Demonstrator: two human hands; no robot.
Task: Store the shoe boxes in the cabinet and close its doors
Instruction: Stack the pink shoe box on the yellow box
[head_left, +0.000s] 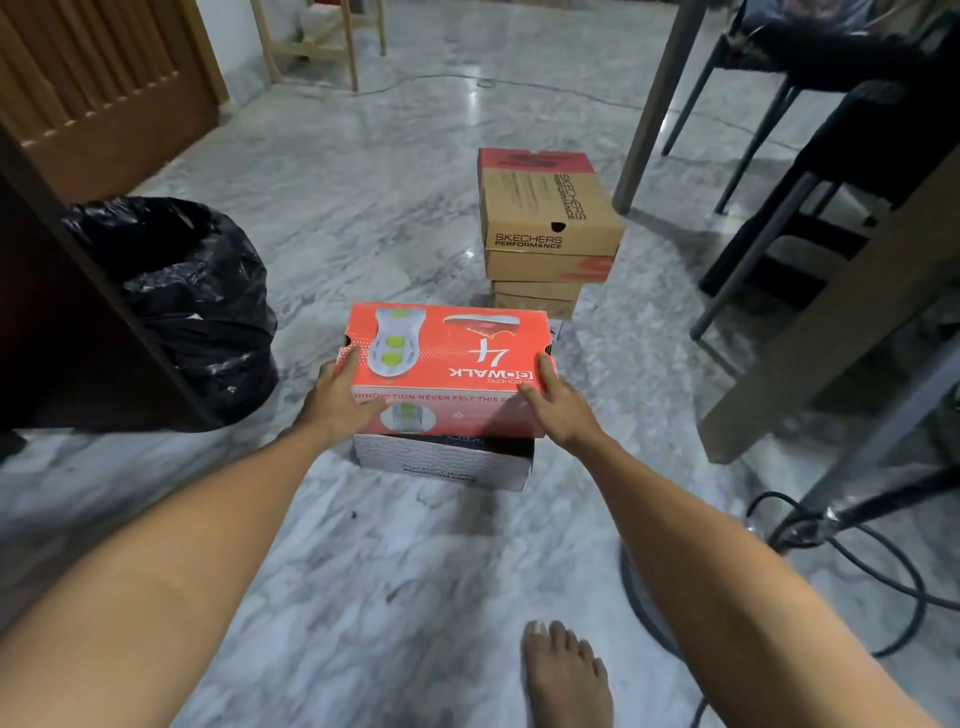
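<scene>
Shoe boxes stand in two stacks on the marble floor (363, 218). Nearest is a red box (447, 358) lying on top of a white box (444, 462). Its lid reads, upside down from this view, "SKECHERS GO WALK 4", with pictures of a shoe sole with green dots and a red shoe; the near side carries "INNOVATION NEVER FELT THIS", the rest of the line being covered. The white box below shows dark print on its front, too blurred to read.

The left hand (340, 397) holds the red box at its near left corner, thumb on the lid and fingers (371, 410) spread against the near side. The right hand (558, 405) grips the near right corner, thumb lying on the lid and fingers curled round the edge. Both are pressed on the box, not closed together.

Farther off, well apart from the red box, stands a stack of brown boxes (548, 223). The top one is printed "SKECHERS PERFORMANCE" on its lid and on its near side, and has a red end; the lower ones are partly hidden.

A bin with a black bag (192, 296) stands by the left edge of the floor beside a dark wooden panel (62, 312). Chair legs (748, 156) and a black cable (883, 571) are at right. A bare foot (566, 675) rests on the floor below.
</scene>
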